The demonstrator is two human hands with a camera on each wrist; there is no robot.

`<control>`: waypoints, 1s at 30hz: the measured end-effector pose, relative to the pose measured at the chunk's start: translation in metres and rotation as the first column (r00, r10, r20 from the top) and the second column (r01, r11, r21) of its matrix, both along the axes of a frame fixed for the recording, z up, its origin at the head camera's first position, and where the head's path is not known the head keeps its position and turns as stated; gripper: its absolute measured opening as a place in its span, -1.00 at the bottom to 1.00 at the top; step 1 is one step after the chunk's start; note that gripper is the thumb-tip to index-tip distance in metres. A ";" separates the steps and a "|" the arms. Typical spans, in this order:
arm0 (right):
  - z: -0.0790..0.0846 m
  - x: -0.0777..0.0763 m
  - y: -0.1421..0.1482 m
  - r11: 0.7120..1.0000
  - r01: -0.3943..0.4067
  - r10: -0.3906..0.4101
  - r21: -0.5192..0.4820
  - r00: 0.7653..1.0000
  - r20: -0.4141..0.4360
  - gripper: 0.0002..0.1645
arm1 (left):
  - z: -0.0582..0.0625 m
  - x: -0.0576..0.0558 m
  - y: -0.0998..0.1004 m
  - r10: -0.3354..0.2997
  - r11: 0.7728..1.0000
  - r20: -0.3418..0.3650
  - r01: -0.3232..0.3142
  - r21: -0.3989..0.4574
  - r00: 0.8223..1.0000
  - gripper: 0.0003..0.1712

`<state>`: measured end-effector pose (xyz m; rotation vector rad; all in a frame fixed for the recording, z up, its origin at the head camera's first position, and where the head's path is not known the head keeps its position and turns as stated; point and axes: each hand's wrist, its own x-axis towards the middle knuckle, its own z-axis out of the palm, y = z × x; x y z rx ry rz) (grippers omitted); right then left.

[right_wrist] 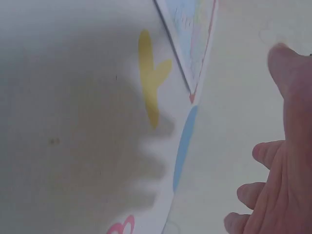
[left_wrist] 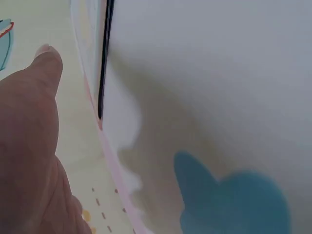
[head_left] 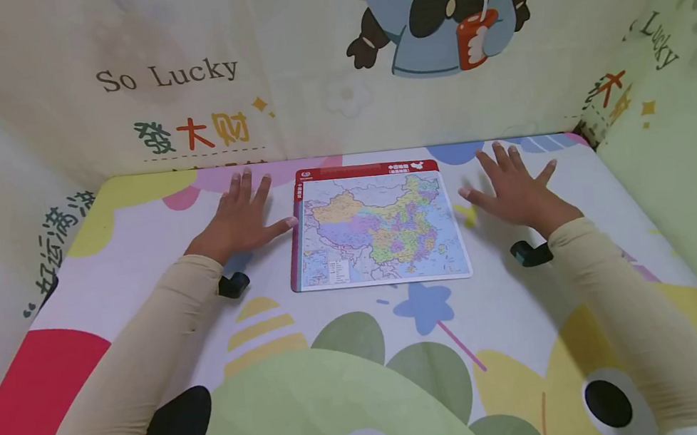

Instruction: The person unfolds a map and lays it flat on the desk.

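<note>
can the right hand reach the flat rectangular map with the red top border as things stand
Probably yes: the right hand is empty and spread out just right of the flat rectangular red-topped map, and no object shows between them.

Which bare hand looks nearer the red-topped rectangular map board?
The left bare hand: in the head view, its thumb visually meets the map board, whereas a gap separates the right hand from it.

The table point(head_left: 346, 307) is white, with big colourful cartoon prints point(head_left: 318, 400) across it. The map point(head_left: 378, 227) lies flat on it near the far edge, red strip point(head_left: 350, 172) away from the person.
</note>
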<state>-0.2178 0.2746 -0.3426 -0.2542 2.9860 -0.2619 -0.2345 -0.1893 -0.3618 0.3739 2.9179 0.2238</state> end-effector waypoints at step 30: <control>-0.021 0.011 -0.048 0.996 -0.074 0.079 -0.052 0.991 0.104 0.06 | -0.009 0.029 0.036 -0.164 0.976 0.115 0.145 0.162 0.980 0.16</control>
